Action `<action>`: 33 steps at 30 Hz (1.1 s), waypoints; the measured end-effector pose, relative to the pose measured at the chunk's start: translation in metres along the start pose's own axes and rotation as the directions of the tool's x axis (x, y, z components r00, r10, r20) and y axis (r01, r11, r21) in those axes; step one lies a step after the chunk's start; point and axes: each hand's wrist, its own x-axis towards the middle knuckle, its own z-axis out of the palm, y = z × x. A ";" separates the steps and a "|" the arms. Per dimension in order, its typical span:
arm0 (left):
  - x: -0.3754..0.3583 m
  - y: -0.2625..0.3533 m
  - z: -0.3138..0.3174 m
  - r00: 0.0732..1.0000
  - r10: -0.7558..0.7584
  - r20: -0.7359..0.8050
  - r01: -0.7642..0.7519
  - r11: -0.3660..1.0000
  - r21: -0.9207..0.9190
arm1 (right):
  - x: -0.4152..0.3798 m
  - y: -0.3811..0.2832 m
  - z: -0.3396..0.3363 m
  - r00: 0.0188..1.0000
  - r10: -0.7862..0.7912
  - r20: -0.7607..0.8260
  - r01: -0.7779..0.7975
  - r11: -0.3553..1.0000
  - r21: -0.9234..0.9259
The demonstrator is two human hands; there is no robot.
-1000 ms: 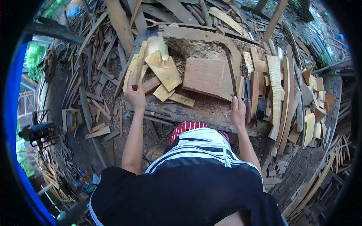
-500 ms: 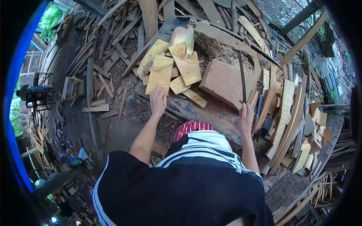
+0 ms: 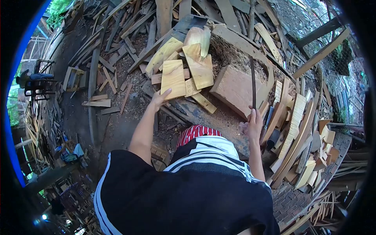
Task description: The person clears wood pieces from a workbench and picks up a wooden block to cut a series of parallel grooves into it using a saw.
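Note:
My left hand [image 3: 159, 99] has its thumb on top of the near left corner of a yellowish wooden board [image 3: 173, 80], its other fingers below the edge. In my right hand [image 3: 255, 123] is a long, narrow dark blade-like tool [image 3: 252, 80], pointing away from me; its exact kind does not show. Beside the held board lie another flat wooden board [image 3: 199, 66], a small block with round marks [image 3: 191, 87] and a narrow wood strip [image 3: 203, 102]. Behind them rests a pale rounded wood piece [image 3: 194, 37]. A large wooden block [image 3: 237, 92] stands left of the tool.
Curved wooden planks [image 3: 297, 131] and offcuts stand stacked at my right. A dark cylindrical object [image 3: 273, 137] sits near my right forearm. Scrap wood [image 3: 133, 37] covers the ground beyond the work surface. To the far left is a small wooden frame [image 3: 74, 80].
My left hand has gone from lying on the board's near edge to gripping its left corner. The right hand keeps hold of the long tool. The whole view has shifted slightly.

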 end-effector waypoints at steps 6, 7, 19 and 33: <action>0.002 -0.026 0.032 0.997 0.062 0.053 -0.029 0.875 -0.483 | -0.001 0.007 0.003 0.998 0.053 0.030 -0.053 0.998 0.017; -0.005 -0.018 0.033 0.996 0.087 0.031 -0.061 0.872 -0.485 | -0.001 0.009 0.003 0.999 0.036 0.033 -0.036 0.999 0.005; 0.031 0.003 0.005 0.973 0.024 -0.229 -0.146 0.835 -0.531 | -0.003 0.015 0.000 0.999 0.039 0.037 -0.040 0.999 0.005; 0.009 -0.009 0.027 0.975 0.075 -0.209 -0.107 0.983 -0.148 | -0.011 0.020 -0.002 0.997 0.075 0.022 -0.076 0.997 0.027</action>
